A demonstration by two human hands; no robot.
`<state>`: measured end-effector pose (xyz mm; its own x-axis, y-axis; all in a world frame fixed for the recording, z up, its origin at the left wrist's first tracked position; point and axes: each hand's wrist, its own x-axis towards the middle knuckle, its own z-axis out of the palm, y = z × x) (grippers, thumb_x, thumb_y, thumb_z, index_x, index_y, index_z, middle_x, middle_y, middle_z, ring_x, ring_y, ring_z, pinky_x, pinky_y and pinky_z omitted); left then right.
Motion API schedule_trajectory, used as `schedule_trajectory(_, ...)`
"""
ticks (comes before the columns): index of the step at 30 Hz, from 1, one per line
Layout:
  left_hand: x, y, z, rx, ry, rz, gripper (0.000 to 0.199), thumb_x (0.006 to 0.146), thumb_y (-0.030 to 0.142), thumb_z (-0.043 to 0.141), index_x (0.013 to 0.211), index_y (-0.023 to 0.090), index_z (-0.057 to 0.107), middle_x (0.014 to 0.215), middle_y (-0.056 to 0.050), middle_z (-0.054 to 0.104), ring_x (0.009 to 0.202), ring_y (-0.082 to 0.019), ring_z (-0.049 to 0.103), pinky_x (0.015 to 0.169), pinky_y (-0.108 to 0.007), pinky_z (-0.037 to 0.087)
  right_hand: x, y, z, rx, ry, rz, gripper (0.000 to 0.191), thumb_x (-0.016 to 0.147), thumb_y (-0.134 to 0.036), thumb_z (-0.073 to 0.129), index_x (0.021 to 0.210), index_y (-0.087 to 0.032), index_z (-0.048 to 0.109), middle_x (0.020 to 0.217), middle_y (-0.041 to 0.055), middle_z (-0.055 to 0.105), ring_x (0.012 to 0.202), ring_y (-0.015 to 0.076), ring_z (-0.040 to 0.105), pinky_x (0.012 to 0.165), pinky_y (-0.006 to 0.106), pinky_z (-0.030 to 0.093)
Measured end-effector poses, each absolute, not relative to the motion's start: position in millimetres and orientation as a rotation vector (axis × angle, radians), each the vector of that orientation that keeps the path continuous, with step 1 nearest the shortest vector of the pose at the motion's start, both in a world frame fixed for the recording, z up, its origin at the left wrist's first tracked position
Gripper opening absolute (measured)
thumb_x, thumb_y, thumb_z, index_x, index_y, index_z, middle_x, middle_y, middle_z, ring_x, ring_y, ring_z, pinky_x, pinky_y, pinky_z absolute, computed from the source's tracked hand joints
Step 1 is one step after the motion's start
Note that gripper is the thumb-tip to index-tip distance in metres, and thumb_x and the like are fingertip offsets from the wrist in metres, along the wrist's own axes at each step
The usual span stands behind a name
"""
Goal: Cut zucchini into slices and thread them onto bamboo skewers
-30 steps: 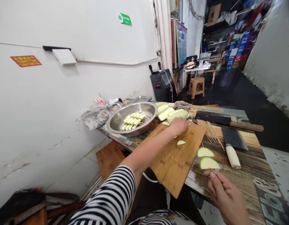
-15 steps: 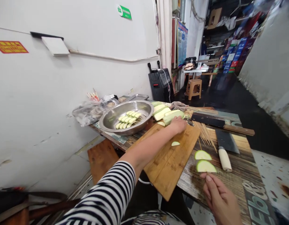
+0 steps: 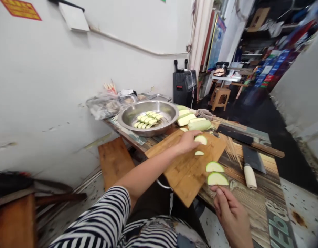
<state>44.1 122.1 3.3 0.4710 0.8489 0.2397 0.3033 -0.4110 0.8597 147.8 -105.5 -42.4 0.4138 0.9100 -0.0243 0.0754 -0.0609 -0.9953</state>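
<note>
My left hand [image 3: 189,141] pinches a pale green-edged zucchini slice [image 3: 200,139] above the wooden cutting board [image 3: 184,175]. A smaller slice [image 3: 199,153] lies on the board just below it. Closed fingers of my right hand [image 3: 231,210] grip the lower end of a skewer, mostly hidden behind the two half-round zucchini slices [image 3: 218,179] threaded on it. Beyond the board lie peeled zucchini pieces [image 3: 199,124], with another slice [image 3: 184,130] at the board's far edge. A steel basin [image 3: 123,122] holds several skewered zucchini pieces [image 3: 148,120].
Bare bamboo skewers [image 3: 233,151] lie right of the board. Alongside are a cleaver with a white handle [image 3: 250,176] and a long knife with a wooden handle [image 3: 267,149]. Plastic bags [image 3: 103,106] sit by the wall, near a black speaker [image 3: 184,86]. A wooden bench [image 3: 115,162] stands below.
My left hand has come back from the zucchini pieces toward me, now with a slice in its fingers. My right hand still holds the skewer with two slices. The camera view has shifted.
</note>
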Motion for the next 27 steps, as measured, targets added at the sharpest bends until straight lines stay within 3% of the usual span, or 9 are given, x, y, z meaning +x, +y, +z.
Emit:
schedule_trajectory(3,22.4,103.8,2.6,1.287,0.877,0.871,0.026,0.076,0.012,0.063,0.102,0.01,0.063,0.094,-0.011,0.07,0.078,-0.018,0.067,0.075,-0.032,0.053,139.1,-103.7,-44.4,-1.504,-1.02,0.927,0.037,0.082,-0.049,0.056,0.094,-0.015,0.064,0.05,-0.0054,0.043,0.043,0.0097,0.039,0.04,0.02,0.032)
schedule_trajectory(8,-6.0,82.1,4.4,0.701,0.756,0.823,0.006,0.083,0.012,0.057,0.088,0.009,0.058,0.081,-0.012,0.069,0.062,-0.013,0.067,0.051,-0.018,0.048,129.7,-102.5,-40.1,-1.552,-1.21,0.86,0.034,0.083,-0.046,0.056,0.092,-0.016,0.066,0.05,-0.003,0.049,0.044,0.011,0.043,0.043,0.021,0.037)
schedule_trajectory(11,-17.3,78.8,9.0,0.594,0.747,0.823,0.014,0.088,0.013,0.049,0.093,0.007,0.06,0.084,-0.014,0.07,0.068,-0.016,0.069,0.059,-0.023,0.053,125.5,-104.4,-34.3,-1.558,-1.229,0.87,0.032,0.081,-0.046,0.058,0.09,-0.016,0.068,0.053,-0.0013,0.052,0.046,0.012,0.046,0.044,0.022,0.039)
schedule_trajectory(15,-24.4,81.1,16.2,0.524,0.732,0.779,0.025,0.091,0.017,0.042,0.097,0.004,0.063,0.086,-0.017,0.07,0.077,-0.021,0.07,0.073,-0.035,0.056,122.7,-108.2,-31.5,-1.589,-1.204,0.942,0.034,0.081,-0.047,0.057,0.089,-0.016,0.068,0.048,-0.0035,0.045,0.043,0.011,0.04,0.041,0.022,0.035)
schedule_trajectory(20,-24.1,84.0,19.1,0.5,0.756,0.816,0.023,0.09,0.016,0.044,0.094,0.003,0.063,0.088,-0.017,0.071,0.074,-0.02,0.07,0.075,-0.036,0.055,124.3,-109.6,-33.3,-1.576,-1.154,1.095,0.04,0.08,-0.051,0.058,0.092,-0.014,0.066,0.05,-0.004,0.043,0.043,0.0096,0.036,0.039,0.021,0.029)
schedule_trajectory(27,-20.7,82.6,19.7,0.535,0.767,0.806,0.021,0.09,0.014,0.045,0.094,0.003,0.062,0.083,-0.016,0.071,0.072,-0.02,0.07,0.072,-0.034,0.056,117.5,-109.6,-24.4,-1.587,-1.115,1.042,0.039,0.082,-0.052,0.055,0.089,-0.016,0.065,0.05,-0.0054,0.038,0.044,0.0097,0.033,0.041,0.022,0.027)
